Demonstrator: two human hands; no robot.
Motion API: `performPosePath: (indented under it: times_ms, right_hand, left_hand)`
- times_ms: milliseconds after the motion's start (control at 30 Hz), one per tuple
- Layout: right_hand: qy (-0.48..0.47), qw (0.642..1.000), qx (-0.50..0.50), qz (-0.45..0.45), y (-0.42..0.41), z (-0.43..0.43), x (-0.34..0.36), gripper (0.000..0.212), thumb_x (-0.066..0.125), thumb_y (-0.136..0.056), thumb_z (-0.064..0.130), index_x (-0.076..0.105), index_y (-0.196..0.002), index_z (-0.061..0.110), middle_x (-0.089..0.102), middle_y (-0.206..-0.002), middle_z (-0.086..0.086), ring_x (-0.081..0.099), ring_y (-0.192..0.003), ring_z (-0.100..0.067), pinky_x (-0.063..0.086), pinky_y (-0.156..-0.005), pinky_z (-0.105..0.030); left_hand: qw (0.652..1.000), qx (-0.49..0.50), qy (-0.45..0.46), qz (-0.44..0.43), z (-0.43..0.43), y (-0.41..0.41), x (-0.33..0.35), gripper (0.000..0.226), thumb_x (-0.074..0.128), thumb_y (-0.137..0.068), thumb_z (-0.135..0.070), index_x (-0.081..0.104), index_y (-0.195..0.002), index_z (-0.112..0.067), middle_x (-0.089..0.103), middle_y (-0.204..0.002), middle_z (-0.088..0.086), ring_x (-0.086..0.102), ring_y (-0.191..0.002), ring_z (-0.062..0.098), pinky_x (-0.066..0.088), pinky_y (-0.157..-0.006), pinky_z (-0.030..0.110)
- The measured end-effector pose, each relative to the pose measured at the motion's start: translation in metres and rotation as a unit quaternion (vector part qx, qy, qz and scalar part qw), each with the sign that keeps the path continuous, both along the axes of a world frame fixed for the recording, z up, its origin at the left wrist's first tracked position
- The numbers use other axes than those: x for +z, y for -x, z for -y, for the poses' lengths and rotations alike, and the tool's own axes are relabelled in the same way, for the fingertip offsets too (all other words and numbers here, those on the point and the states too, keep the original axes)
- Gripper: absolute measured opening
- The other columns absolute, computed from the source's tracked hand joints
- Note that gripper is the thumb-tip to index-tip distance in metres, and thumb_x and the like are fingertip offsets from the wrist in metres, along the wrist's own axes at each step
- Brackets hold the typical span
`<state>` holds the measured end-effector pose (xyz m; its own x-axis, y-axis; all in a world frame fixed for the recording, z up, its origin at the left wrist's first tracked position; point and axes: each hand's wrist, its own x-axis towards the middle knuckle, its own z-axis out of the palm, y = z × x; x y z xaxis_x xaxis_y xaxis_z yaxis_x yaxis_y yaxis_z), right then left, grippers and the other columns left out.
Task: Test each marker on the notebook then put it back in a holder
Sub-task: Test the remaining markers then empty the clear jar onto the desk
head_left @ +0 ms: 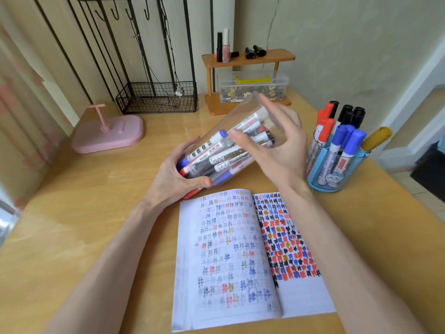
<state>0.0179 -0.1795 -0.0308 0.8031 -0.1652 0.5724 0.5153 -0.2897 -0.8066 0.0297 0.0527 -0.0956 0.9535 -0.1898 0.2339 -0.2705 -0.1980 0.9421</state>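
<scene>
A clear plastic holder (243, 109) full of several whiteboard markers (226, 157) is tipped on its side above the desk, its mouth toward the lower left. My left hand (175, 174) cups the mouth end, with the thumb under the marker caps. My right hand (277, 145) grips the holder's base end from the right. An open notebook (240, 256) covered in coloured test marks lies just in front of the holder. A blue holder (337, 169) with several upright markers stands at the right.
A pink stand (108, 133) sits at the back left, a black wire basket (156, 97) behind it. A wooden shelf (248, 59) with small bottles stands over a clear box (252, 86) at the back. The desk edge runs down the right side.
</scene>
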Motion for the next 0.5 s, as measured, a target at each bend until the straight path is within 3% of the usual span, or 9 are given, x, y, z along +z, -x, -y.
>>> performPosePath:
  times_ms: [133, 233, 300, 400, 500]
  right_hand:
    - [-0.008, 1.0, -0.014, -0.002, 0.0, 0.006, 0.001, 0.073, 0.094, -0.076, 0.038, 0.064, -0.142, 0.027, 0.057, -0.138, 0.009, 0.054, -0.125, 0.007, 0.046, -0.1, -0.012]
    - [-0.027, 0.999, -0.038, -0.009, -0.003, 0.008, 0.001, 0.072, 0.093, -0.076, 0.04, 0.064, -0.141, 0.029, 0.058, -0.139, 0.009, 0.054, -0.121, 0.013, 0.05, -0.102, -0.02]
    - [-0.024, 0.999, -0.044, -0.005, -0.003, 0.01, 0.002, 0.07, 0.093, -0.076, 0.04, 0.065, -0.14, 0.029, 0.059, -0.137, 0.008, 0.055, -0.12, 0.013, 0.049, -0.101, -0.017]
    - [-0.03, 0.999, -0.045, -0.007, -0.001, 0.013, 0.004, 0.067, 0.093, -0.077, 0.04, 0.065, -0.137, 0.03, 0.058, -0.138, 0.008, 0.053, -0.118, 0.016, 0.046, -0.091, -0.008]
    - [-0.024, 0.999, -0.032, -0.014, 0.0, 0.014, 0.005, 0.065, 0.093, -0.077, 0.039, 0.064, -0.135, 0.036, 0.059, -0.138, 0.009, 0.054, -0.118, 0.016, 0.047, -0.087, -0.007]
  left_hand:
    - [1.0, -0.009, -0.007, 0.01, 0.001, -0.001, 0.0, 0.125, 0.095, -0.049, -0.067, 0.047, -0.152, -0.017, 0.07, -0.133, -0.001, 0.069, -0.119, 0.014, 0.053, -0.097, 0.021]
    - [1.0, -0.001, -0.012, 0.01, 0.002, 0.001, 0.001, 0.121, 0.093, -0.05, -0.07, 0.049, -0.15, -0.017, 0.072, -0.131, -0.002, 0.07, -0.116, 0.013, 0.053, -0.095, 0.02]
    - [1.0, 0.003, -0.023, 0.018, 0.003, 0.003, 0.003, 0.114, 0.089, -0.058, -0.071, 0.05, -0.15, -0.015, 0.072, -0.13, -0.004, 0.07, -0.116, 0.01, 0.052, -0.094, 0.018]
    - [0.998, 0.021, -0.05, 0.021, 0.005, 0.007, 0.006, 0.08, 0.065, -0.084, -0.071, 0.055, -0.146, -0.023, 0.07, -0.129, -0.018, 0.064, -0.12, 0.001, 0.048, -0.099, 0.02]
    - [0.999, 0.035, -0.024, -0.016, 0.009, 0.013, 0.011, 0.054, 0.035, -0.104, -0.067, 0.062, -0.138, -0.034, 0.072, -0.128, -0.015, 0.065, -0.122, 0.004, 0.046, -0.106, 0.03]
